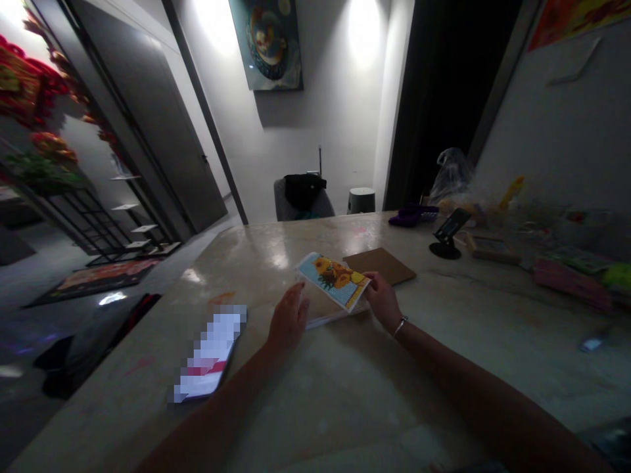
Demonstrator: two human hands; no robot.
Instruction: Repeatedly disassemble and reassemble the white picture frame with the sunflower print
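Holding a sunflower picture (331,277) by its right corner, just left of a brown board (385,261).

Pinching that corner between thumb and fingers of the right hand (384,303), closed tight just in front of the board; curving the left hand (287,318) loosely, fingers partly spread, beside the picture's left edge, farther left of the board, fingertip contact impossible to tell. Overlapping a pale sheet (323,321), nearer than the board. With a phone (214,348) on the marble table (340,394), well left of the board, and a black phone stand (451,225) to its right.
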